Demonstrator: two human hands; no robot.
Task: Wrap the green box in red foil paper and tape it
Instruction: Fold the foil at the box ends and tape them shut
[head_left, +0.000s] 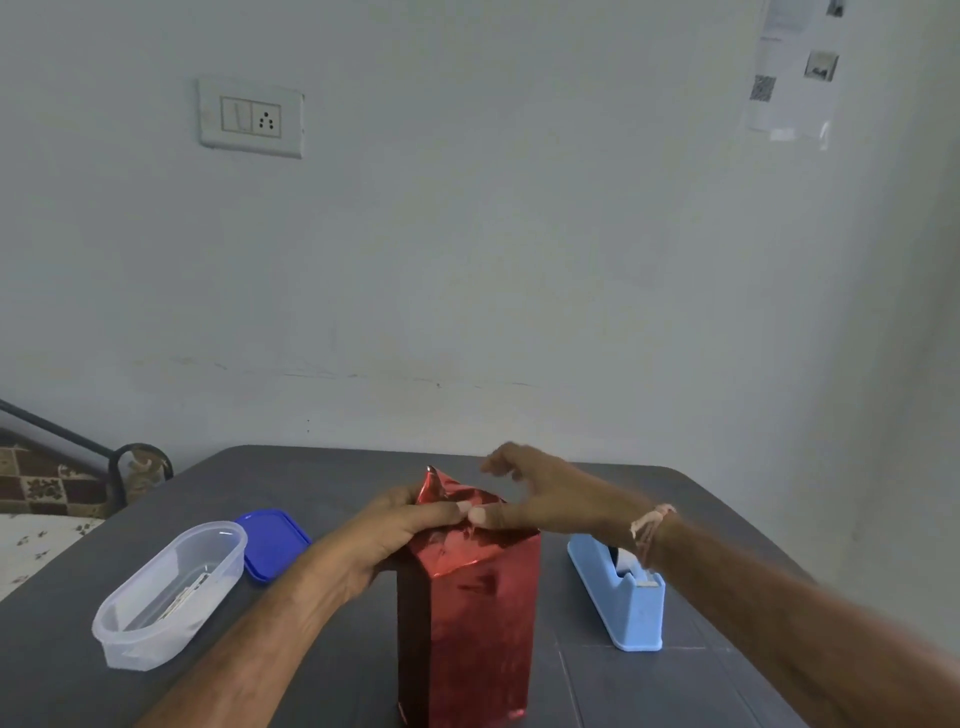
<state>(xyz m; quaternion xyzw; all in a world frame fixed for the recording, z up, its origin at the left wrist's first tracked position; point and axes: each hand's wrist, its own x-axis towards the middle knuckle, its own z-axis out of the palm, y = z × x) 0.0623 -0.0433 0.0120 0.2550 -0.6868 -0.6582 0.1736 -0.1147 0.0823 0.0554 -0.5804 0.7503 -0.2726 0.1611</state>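
The dark surface (332, 483) is carrying the foil-wrapped box (467, 623), standing upright near its front edge. The clear container (166, 597) and the blue tape dispenser (623, 603) are flanking it, both apart from it. My left hand (400, 530) is gripping the folded foil top, while my right hand (550, 499) is pressing its thumb there, fingers spread.

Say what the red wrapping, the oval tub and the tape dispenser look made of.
Red wrapping: metallic foil paper, glossy; it mirrors light and holds sharp creases.
Oval tub: translucent plastic, slightly frosted; contents show through.
Tape dispenser: probably moulded plastic, pale blue, smooth matte.
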